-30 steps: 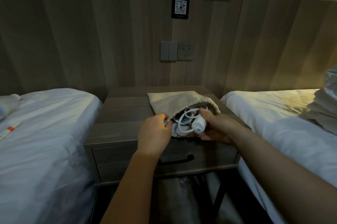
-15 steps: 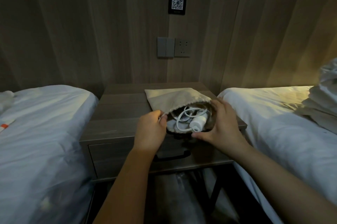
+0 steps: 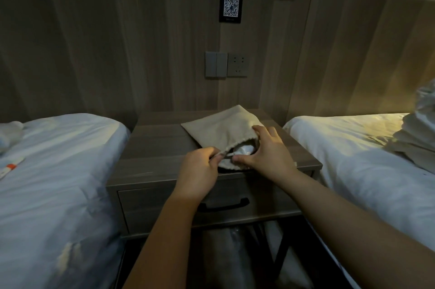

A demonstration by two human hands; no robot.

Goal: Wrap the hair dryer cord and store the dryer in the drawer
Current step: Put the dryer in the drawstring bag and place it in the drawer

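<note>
Where the dryer lay: hair dryer [image 3: 242, 150] inside the drawstring pouch [image 3: 221, 126] on the nightstand [image 3: 160, 147] — only a white sliver showed.
Left hand [image 3: 200, 171]: pinched the pouch rim.
Right hand [image 3: 270, 154]: thumb and fingers clasped the pouch mouth.
Risk: a slack mouth could spill the cord on lifting; the drawer [image 3: 164, 204] was shut, so 1 hand must let go.
Count: 1 dryer, 1 pouch, 1 drawer, 2 hands, 2 beds [image 3: 58, 171].

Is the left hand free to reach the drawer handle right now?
Probably, once it lets go: the left hand pinches the bag edge, and the handle lies just below it on the shut drawer.
</note>
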